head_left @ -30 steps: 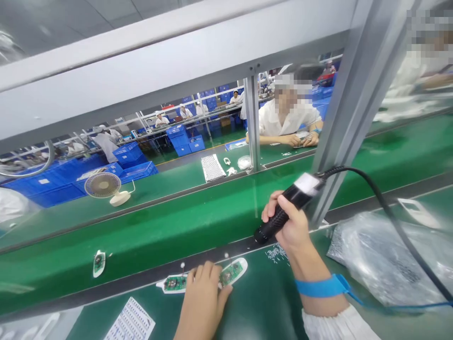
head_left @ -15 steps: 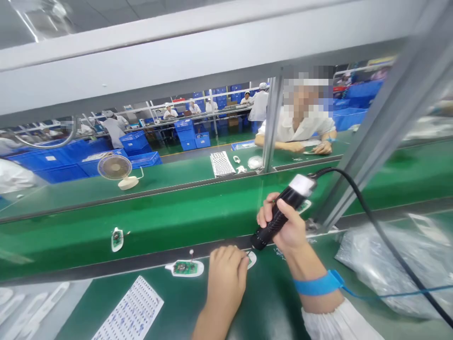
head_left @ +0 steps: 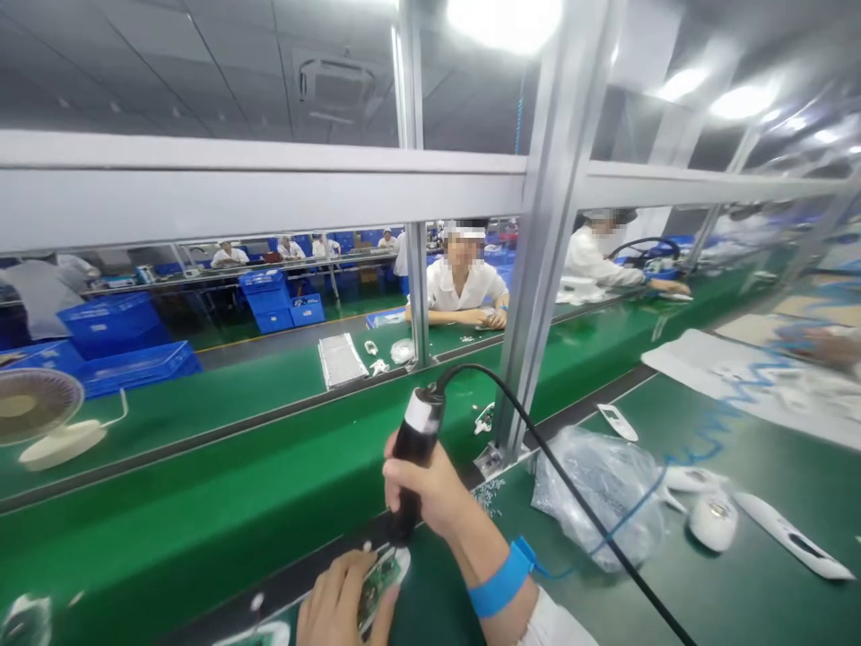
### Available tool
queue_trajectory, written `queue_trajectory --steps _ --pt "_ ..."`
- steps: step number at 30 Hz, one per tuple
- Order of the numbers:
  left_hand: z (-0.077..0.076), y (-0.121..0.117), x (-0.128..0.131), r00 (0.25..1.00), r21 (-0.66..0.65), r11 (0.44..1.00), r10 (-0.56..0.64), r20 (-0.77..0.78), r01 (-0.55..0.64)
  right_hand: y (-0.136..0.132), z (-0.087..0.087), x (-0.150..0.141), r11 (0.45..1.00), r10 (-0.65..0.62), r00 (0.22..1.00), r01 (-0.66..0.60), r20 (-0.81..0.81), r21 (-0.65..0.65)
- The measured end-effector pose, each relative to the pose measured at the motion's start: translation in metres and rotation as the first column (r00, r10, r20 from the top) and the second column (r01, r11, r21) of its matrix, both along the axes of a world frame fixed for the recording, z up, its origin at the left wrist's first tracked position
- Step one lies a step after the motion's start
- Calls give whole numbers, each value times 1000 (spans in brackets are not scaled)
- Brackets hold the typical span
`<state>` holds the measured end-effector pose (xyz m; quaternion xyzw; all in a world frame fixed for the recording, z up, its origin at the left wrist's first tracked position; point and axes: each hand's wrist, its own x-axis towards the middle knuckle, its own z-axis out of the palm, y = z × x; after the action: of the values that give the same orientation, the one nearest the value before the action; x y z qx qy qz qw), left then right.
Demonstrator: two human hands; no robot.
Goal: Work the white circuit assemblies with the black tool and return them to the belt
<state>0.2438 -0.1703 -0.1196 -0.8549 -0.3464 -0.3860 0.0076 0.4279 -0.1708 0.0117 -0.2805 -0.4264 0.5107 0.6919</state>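
My right hand (head_left: 430, 489) is wrapped around a black electric screwdriver (head_left: 412, 449) with a white band and a cable at its top. It stands nearly upright, its lower end at the far end of a white plastic housing (head_left: 402, 563). Whether the bit touches a screw cannot be made out. Inside the housing lies a green circuit board (head_left: 377, 588). My left hand (head_left: 340, 599) grips this housing by its sides, partly covering it. Another housing with a board (head_left: 262, 635) is cut off by the bottom edge. A blue wrist strap (head_left: 501, 579) circles my right wrist.
Small loose screws (head_left: 490, 493) lie right of the screwdriver. Beyond are a clear plastic bag (head_left: 598, 493) and several white housing parts (head_left: 713, 520). A metal post (head_left: 538, 269) rises ahead, beside the green conveyor belt (head_left: 235, 475). A co-worker (head_left: 461, 278) sits opposite; the screwdriver cable crosses the right side.
The view has swung right and up. The screwdriver has become more upright, and its lower end has come to the housing under my left hand.
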Motion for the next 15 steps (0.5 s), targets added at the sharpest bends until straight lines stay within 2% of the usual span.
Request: queue_trajectory --steps 4,7,10,15 --pt "21 -19 -1 999 -224 974 11 -50 -22 -5 5 -6 1000 15 989 -16 150 6" --pt "29 -25 4 999 -349 936 20 -49 -36 -3 3 -7 999 35 979 -36 202 4" --pt "31 -27 5 999 -413 910 23 -22 -31 -2 0 -8 999 41 974 -43 221 5" --pt "32 -28 3 1000 -448 894 1 2 0 -3 -2 -10 1000 20 970 -25 243 18"
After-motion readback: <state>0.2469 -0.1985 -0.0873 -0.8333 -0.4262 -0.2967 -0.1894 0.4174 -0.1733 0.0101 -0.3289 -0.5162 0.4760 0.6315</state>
